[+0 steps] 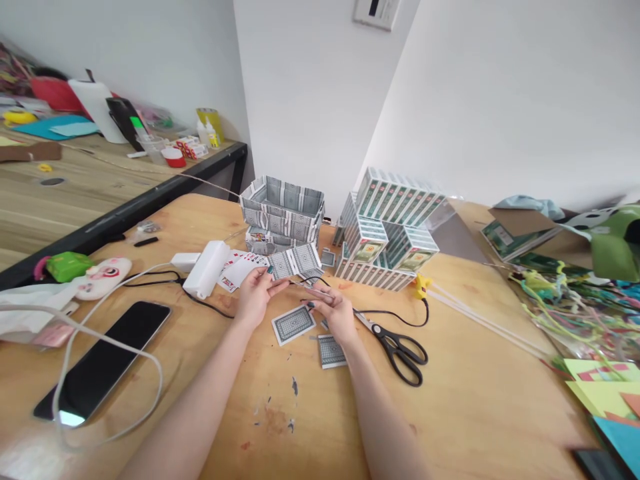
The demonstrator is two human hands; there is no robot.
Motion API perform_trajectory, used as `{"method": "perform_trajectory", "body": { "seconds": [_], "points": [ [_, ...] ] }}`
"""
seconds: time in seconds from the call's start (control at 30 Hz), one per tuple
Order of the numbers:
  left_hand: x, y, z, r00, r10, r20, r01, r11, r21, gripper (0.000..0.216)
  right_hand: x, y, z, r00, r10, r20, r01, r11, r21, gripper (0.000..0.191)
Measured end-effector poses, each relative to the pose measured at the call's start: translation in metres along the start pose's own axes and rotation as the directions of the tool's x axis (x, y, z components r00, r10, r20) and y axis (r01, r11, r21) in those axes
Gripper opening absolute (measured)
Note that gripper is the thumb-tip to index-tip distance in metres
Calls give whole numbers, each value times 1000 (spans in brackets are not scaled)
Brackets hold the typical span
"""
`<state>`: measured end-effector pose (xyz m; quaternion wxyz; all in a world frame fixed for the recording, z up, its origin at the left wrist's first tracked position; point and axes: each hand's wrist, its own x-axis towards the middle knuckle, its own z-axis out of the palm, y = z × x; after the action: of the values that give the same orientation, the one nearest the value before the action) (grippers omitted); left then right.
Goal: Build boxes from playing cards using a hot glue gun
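Bare arms [207, 393] cross the table [250, 453]. The left hand [253, 298], nearer, pinches a playing-card strip [283, 265] that stretches long to its right. The right hand [337, 317] pinches a thin card [319, 293] beside scissors [385, 335]. Near the table's far edge stands a card basket [280, 219].
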<state>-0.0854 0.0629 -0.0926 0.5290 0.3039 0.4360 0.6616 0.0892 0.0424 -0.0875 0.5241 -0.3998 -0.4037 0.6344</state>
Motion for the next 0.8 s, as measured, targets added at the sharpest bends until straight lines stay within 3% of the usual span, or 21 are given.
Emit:
{"method": "perform_trajectory", "body": {
  "seconds": [0.23, 0.37, 0.63, 0.8],
  "points": [
    [13, 2, -6, 988, 19, -156, -32, 996, -83, 37, -4, 0, -9, 985, -68, -158, 66, 998, -21, 26],
    [14, 1, -7, 983, 27, -180, -45, 994, -100, 35, -2, 2, -13, 962, -138, -234, 133, 990, -39, 39],
    [15, 0, -9, 980, 27, -199, -45, 995, -90, 35, 0, 3, -14, 954, -160, -253, 111, 974, -197, 43],
    [18, 0, -12, 951, 126, -283, -142, 989, -38, 37, -7, -7, -9, 951, -175, -256, 83, 939, -334, 41]
  ]
}}
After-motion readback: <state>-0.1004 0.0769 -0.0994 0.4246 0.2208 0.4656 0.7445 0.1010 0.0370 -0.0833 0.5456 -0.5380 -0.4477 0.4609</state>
